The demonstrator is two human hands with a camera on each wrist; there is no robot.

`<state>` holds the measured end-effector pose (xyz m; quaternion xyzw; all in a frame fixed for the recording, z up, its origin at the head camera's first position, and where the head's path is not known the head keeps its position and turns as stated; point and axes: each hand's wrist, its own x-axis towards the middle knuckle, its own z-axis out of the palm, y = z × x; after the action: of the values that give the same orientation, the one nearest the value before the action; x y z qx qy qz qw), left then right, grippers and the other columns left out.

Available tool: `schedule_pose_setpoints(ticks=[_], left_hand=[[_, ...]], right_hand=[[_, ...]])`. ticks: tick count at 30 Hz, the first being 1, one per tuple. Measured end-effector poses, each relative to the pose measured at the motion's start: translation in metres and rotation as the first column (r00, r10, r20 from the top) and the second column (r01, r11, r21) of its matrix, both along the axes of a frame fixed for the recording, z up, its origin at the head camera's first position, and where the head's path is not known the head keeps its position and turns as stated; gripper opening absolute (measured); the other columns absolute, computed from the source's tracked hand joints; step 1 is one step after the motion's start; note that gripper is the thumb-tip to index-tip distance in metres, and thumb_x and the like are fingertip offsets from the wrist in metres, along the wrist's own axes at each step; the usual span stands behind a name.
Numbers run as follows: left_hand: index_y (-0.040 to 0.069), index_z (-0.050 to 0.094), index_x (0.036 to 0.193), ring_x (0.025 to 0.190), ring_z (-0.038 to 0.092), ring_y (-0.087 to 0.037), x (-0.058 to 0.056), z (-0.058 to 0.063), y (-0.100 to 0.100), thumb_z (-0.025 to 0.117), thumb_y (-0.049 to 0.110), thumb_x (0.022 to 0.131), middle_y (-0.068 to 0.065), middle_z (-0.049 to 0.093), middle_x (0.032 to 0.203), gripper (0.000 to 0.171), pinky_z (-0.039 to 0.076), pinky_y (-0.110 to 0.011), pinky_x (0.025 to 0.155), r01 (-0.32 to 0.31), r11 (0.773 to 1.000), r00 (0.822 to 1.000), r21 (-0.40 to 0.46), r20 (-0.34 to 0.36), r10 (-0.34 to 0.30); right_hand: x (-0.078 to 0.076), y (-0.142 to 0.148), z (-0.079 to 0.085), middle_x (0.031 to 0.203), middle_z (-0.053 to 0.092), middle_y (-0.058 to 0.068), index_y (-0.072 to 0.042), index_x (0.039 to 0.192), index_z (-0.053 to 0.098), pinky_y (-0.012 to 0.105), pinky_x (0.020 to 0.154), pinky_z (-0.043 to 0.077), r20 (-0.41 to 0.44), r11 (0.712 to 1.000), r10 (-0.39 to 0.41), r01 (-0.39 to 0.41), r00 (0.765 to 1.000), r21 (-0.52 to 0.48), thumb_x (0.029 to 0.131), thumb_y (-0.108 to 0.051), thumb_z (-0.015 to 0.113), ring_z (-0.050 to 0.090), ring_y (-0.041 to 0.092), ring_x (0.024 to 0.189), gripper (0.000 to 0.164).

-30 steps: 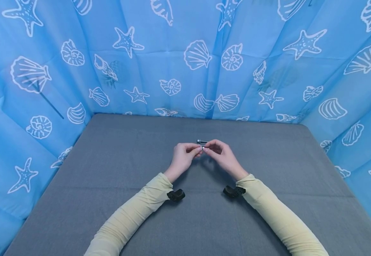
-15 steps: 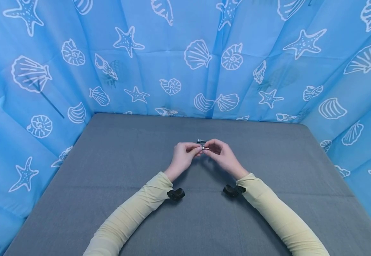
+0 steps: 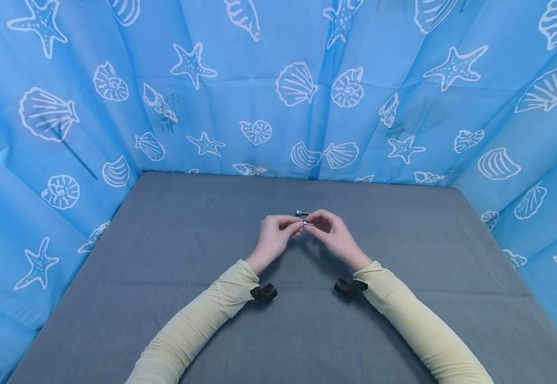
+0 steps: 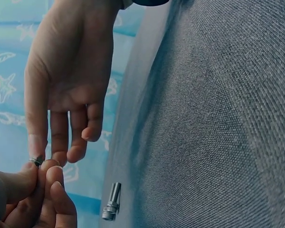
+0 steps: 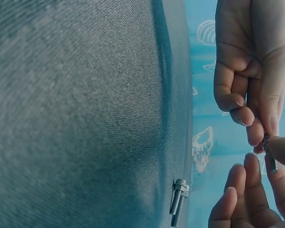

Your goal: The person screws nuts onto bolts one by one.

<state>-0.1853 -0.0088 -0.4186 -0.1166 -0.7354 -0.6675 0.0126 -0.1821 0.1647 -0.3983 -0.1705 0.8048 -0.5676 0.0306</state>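
Note:
In the head view my left hand (image 3: 273, 239) and right hand (image 3: 336, 237) meet above the table. Between their fingertips is a small metal bolt (image 5: 273, 161), with its shaft pointing to the right. The left hand (image 5: 256, 52) pinches it at the head end between thumb and forefinger. From the other side, the right hand's (image 4: 73, 71) thumb and forefinger close round it; whether they touch a nut there is hard to tell. Just beyond the hands, a larger bolt with a nut (image 5: 180, 187) lies on the table, its head to the left.
Grey cloth covers the table (image 3: 211, 320). A blue curtain (image 3: 278, 106) with white shells and starfish hangs along its back and sides. Each wrist carries a small black camera mount (image 3: 264, 293). The sleeves are pale yellow.
The right fingertips have shifted slightly around the small bolt, and more of its shaft shows than a second ago. The left hand keeps its place, and the larger bolt has not moved.

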Motion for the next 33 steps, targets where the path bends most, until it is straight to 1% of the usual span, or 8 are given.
schedule_pose_setpoints(ticks=[3,6,8,12,18,24,27,33], left_hand=[[-0.003,0.072,0.098,0.084,0.069,-0.034,0.000,0.000,0.000,0.066,0.006,0.090,-0.010,0.071,0.084,0.014,0.057,-0.042,0.076,0.005,1.000,1.000,0.005,0.001,-0.005],[-0.004,0.072,0.098,0.084,0.068,-0.034,0.000,0.000,0.000,0.066,0.006,0.090,-0.010,0.071,0.084,0.014,0.056,-0.045,0.077,0.005,1.000,1.000,0.008,0.001,-0.005],[-0.004,0.072,0.099,0.084,0.068,-0.034,0.000,0.000,0.001,0.065,0.006,0.091,-0.011,0.071,0.085,0.014,0.056,-0.044,0.077,0.004,1.000,1.000,0.006,0.002,-0.004],[-0.004,0.072,0.099,0.085,0.068,-0.036,0.000,-0.001,0.001,0.065,0.006,0.091,-0.012,0.071,0.085,0.014,0.056,-0.043,0.077,0.001,1.000,1.000,0.010,0.005,-0.001],[-0.005,0.072,0.099,0.083,0.069,-0.034,0.000,-0.001,0.001,0.066,0.006,0.091,-0.011,0.071,0.084,0.015,0.056,-0.044,0.076,-0.004,1.000,1.000,0.010,-0.002,0.004],[-0.007,0.070,0.102,0.084,0.069,-0.034,0.001,-0.001,0.001,0.065,0.006,0.091,-0.011,0.071,0.085,0.018,0.057,-0.044,0.076,-0.003,1.000,1.000,-0.002,-0.003,0.003],[-0.008,0.070,0.102,0.084,0.068,-0.036,0.001,-0.002,0.001,0.065,0.006,0.091,-0.012,0.071,0.085,0.018,0.056,-0.045,0.076,-0.003,1.000,1.000,-0.001,-0.002,0.003],[-0.006,0.071,0.100,0.084,0.068,-0.037,0.000,-0.002,0.001,0.066,0.006,0.091,-0.011,0.071,0.084,0.016,0.056,-0.045,0.076,-0.007,1.000,1.000,0.016,0.000,0.007]], right_hand=[[-0.008,0.003,-0.013,0.105,0.063,0.016,0.002,0.107,0.062,0.044,0.090,0.048,-0.014,1.000,0.005,-0.005,1.000,-0.004,0.093,-0.011,0.064,0.059,0.027,0.098,0.019],[-0.010,0.005,-0.017,0.104,0.064,0.014,0.000,0.107,0.063,0.039,0.088,0.048,-0.011,1.000,0.000,0.000,1.000,0.012,0.094,-0.015,0.063,0.060,0.027,0.098,0.019],[-0.010,0.005,-0.017,0.103,0.064,0.013,-0.002,0.106,0.064,0.036,0.085,0.048,-0.010,1.000,-0.008,0.008,1.000,0.016,0.096,-0.019,0.061,0.060,0.029,0.097,0.020],[-0.009,0.005,-0.017,0.101,0.064,0.013,-0.002,0.105,0.064,0.036,0.083,0.049,-0.009,1.000,-0.022,0.022,1.000,0.005,0.096,-0.021,0.061,0.060,0.032,0.097,0.021],[-0.009,0.003,-0.017,0.102,0.064,0.010,-0.004,0.104,0.063,0.038,0.085,0.049,-0.016,1.000,-0.023,0.023,1.000,0.008,0.093,-0.016,0.066,0.060,0.023,0.096,0.017],[-0.009,0.003,-0.018,0.101,0.065,0.011,-0.002,0.105,0.065,0.034,0.082,0.048,0.004,0.999,-0.013,0.013,1.000,0.043,0.098,-0.023,0.058,0.061,0.026,0.095,0.023],[-0.008,0.002,-0.015,0.102,0.064,0.014,0.001,0.106,0.064,0.035,0.083,0.048,0.016,1.000,-0.005,0.005,1.000,0.022,0.097,-0.018,0.059,0.060,0.027,0.096,0.022],[0.005,-0.003,0.007,0.102,0.063,0.018,0.007,0.105,0.061,0.036,0.081,0.049,-0.002,1.000,0.007,-0.006,1.000,0.028,0.094,-0.006,0.061,0.059,0.031,0.095,0.017]])
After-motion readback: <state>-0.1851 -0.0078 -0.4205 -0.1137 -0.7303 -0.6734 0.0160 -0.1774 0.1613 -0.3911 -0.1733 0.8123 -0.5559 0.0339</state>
